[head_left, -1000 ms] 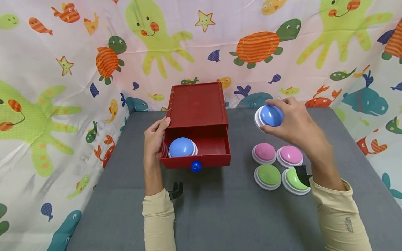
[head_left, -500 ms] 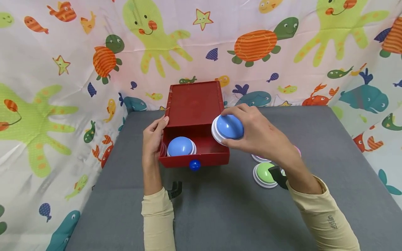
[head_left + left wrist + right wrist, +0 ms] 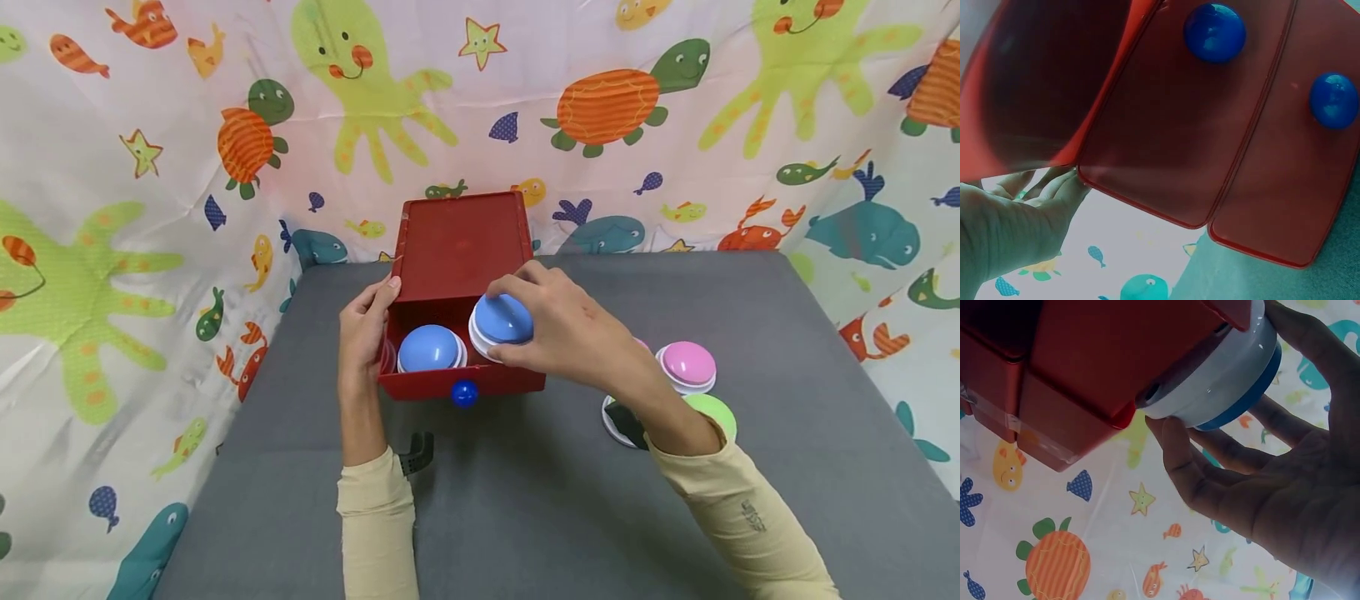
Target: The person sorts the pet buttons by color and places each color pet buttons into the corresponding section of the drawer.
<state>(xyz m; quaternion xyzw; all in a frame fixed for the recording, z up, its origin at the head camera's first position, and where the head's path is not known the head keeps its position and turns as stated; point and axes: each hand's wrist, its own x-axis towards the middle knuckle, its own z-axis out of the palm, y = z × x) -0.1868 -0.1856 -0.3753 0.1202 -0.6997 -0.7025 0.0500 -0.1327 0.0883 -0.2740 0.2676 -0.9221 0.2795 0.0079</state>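
A red chest of drawers (image 3: 461, 246) stands with its top drawer (image 3: 510, 382) pulled out. My left hand (image 3: 363, 329) holds the chest's left side, thumb at the front corner of the top. Inside the drawer, on the left, sits a round blue push button (image 3: 429, 348) with a white base. Over the drawer's right half, my right hand (image 3: 577, 329) pinches a second blue push button (image 3: 501, 318) between thumb and fingers, slightly tilted. In the right wrist view this button's white base (image 3: 1222, 381) is beside the red drawer edge; whether it touches is unclear.
On the grey table (image 3: 285, 500) to the right lie a pink button (image 3: 688, 364) and a green button (image 3: 711, 410). Others are partly hidden under my right forearm. Lower drawers with blue knobs (image 3: 1215, 32) show in the left wrist view. A patterned cloth (image 3: 465, 108) hangs behind.
My right hand has carried the second blue button leftward from above the pink and green buttons to the drawer, then lower into it. My left hand stays on the chest.
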